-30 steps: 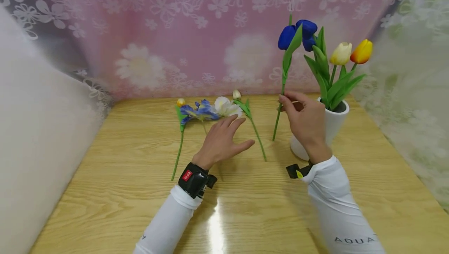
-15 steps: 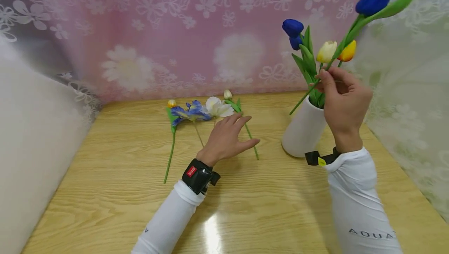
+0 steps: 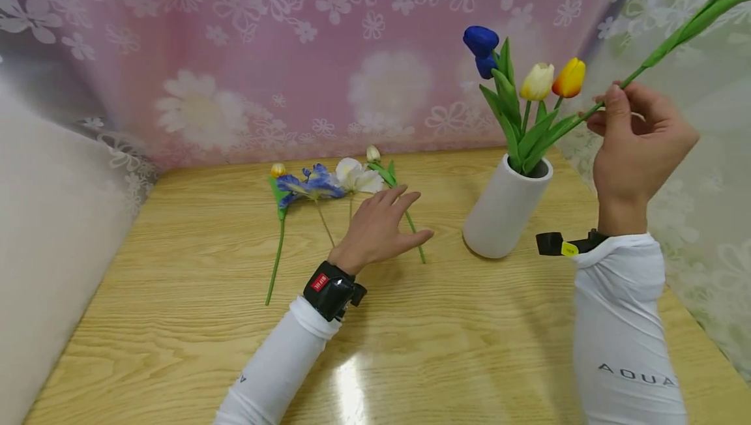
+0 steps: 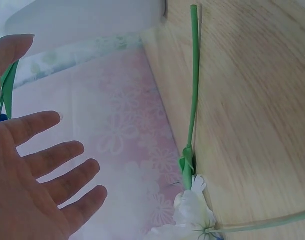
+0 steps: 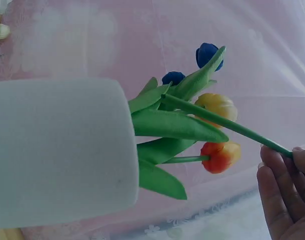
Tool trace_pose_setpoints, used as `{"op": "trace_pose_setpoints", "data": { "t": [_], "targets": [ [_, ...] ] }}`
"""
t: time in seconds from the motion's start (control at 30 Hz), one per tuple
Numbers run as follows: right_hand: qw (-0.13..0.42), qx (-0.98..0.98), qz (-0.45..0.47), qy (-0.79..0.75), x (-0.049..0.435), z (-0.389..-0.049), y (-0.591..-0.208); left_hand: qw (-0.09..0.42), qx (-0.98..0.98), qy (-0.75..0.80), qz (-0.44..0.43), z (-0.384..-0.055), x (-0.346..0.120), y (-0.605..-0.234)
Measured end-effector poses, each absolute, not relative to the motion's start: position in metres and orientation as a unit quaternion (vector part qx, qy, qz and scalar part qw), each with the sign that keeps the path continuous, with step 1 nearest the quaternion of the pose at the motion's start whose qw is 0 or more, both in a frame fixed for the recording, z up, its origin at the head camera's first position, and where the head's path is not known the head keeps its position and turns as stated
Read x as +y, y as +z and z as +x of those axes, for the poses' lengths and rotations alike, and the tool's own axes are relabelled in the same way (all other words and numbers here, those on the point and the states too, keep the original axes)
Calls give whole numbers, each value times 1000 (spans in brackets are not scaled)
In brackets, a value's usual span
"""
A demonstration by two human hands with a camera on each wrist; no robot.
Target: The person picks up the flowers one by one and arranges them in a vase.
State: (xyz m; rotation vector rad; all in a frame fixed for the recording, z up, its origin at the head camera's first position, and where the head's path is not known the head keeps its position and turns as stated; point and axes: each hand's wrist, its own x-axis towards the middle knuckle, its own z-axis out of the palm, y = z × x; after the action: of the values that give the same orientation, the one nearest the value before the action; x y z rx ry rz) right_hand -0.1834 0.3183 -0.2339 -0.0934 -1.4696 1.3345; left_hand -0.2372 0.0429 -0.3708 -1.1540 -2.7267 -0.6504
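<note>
A blue tulip (image 3: 683,34) is held aloft to the right of a white vase (image 3: 507,210), its green stem pinched between the thumb and fingers of a person's right hand (image 3: 639,145), its bloom cut off by the edge of the head view. The stem is slanted, its lower end pointed toward the vase's bouquet; whether the leaves are touched by it cannot be told. Inside the vase, two blue tulips (image 3: 481,41) are grouped at the left, a cream tulip (image 3: 537,82) is placed in the middle and a yellow-and-orange tulip (image 3: 569,77) at the right, all set among long green leaves (image 3: 536,141). To the left of the vase, the left hand (image 3: 378,226) is held above a wooden table (image 3: 193,347), its fingers spread and released. Farther left of the vase, flowers are laid out in a row: nearest it a white tulip (image 3: 373,153), its stem partly hidden by the left hand, then a ruffled white flower (image 3: 354,176), a blue-and-yellow flower (image 3: 313,184) and, farthest from the vase, a small orange tulip (image 3: 278,169). Behind the vase, a pink curtain (image 3: 293,105) patterned with white blossoms is hung
</note>
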Motion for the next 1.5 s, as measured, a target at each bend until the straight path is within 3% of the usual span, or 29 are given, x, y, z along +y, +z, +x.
{"op": "trace_pose_setpoints", "data": {
  "t": [0.27,0.8,1.1,1.5],
  "targets": [
    [543,-654,-82,520,328,-186,-249,56,-898,-215,-380,-237,43,-374],
    [443,-775,-103,438,326,-184,-287,43,-903,-218,-367,-236,39,-380],
    [491,-757,-95,420,313,-175,-293,32,-910,-218,-352,-236,34,-388],
    [505,-750,-20,427,285,-171,-308,15,-921,-213,-325,-237,24,-399]
  ]
}}
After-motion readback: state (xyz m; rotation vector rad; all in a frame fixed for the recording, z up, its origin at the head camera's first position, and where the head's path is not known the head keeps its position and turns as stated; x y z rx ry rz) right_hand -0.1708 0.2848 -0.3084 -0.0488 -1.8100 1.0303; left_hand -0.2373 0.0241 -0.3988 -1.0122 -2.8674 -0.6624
